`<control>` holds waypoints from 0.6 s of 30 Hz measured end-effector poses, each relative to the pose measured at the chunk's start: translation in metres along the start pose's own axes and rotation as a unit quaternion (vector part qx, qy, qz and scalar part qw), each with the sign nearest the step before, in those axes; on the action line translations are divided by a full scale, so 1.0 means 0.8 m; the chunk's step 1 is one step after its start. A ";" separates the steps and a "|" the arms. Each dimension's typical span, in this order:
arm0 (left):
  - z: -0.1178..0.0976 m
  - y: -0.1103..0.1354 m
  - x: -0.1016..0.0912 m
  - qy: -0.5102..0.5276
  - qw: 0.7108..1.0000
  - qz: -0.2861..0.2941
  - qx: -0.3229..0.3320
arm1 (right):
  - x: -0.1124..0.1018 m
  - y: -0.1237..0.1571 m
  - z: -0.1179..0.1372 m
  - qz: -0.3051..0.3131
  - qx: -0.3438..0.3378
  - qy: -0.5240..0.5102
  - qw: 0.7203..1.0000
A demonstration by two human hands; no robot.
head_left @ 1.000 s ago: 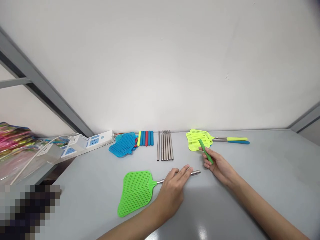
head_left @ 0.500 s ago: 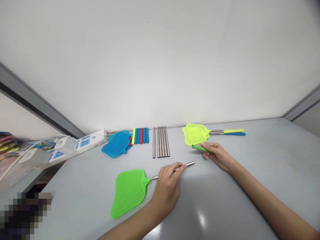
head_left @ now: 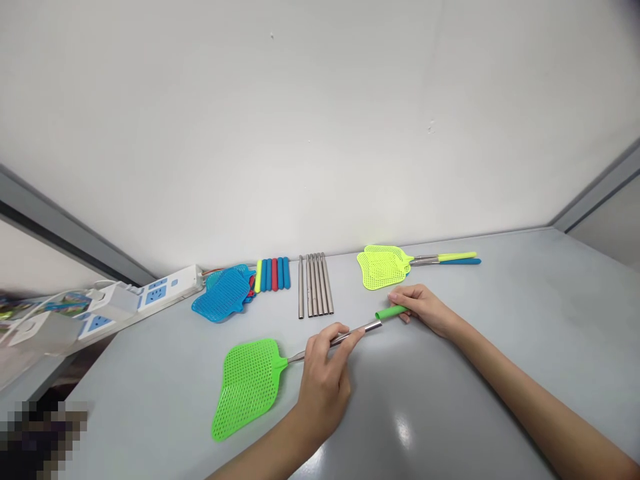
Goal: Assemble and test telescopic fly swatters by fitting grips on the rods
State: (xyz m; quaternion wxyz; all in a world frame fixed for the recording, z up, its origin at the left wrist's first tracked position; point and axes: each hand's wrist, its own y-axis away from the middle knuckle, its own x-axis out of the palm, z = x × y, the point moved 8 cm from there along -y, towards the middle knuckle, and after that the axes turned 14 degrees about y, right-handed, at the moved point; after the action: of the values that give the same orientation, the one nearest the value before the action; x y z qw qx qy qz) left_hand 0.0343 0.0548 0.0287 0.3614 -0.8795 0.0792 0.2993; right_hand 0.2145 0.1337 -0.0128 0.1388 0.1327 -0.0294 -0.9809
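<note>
The left forearm (head_left: 265,453) comes in from the bottom edge and runs up and to the right, bare, with the wrist nearly straight. The left hand (head_left: 325,373) shows its back to the camera, its fingers (head_left: 345,337) reaching forward and to the right, drawn together in a pinch against the thumb.

The right forearm (head_left: 525,400) stretches from the lower right corner diagonally up and to the left, almost fully extended. The right hand (head_left: 425,310) lies knuckles up, curled closed, tips pointing left. The two hands are near each other, not touching.
</note>
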 end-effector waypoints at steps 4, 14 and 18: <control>0.001 0.000 0.000 -0.005 1.000 0.001 0.002 | 0.001 0.001 0.004 0.001 -0.008 0.015 1.000; 0.004 -0.002 0.005 -0.008 1.000 0.013 -0.002 | 0.002 0.004 0.009 -0.002 -0.023 0.013 1.000; 0.005 -0.002 0.008 -0.004 0.999 0.030 -0.012 | 0.003 0.005 0.009 -0.010 -0.021 -0.019 1.000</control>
State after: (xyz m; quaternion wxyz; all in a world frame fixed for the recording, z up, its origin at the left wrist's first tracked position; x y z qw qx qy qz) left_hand 0.0384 0.0591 0.0239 0.3424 -0.8797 0.1007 0.3143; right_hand 0.2115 0.1296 -0.0058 0.1309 0.1113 -0.0098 -0.9851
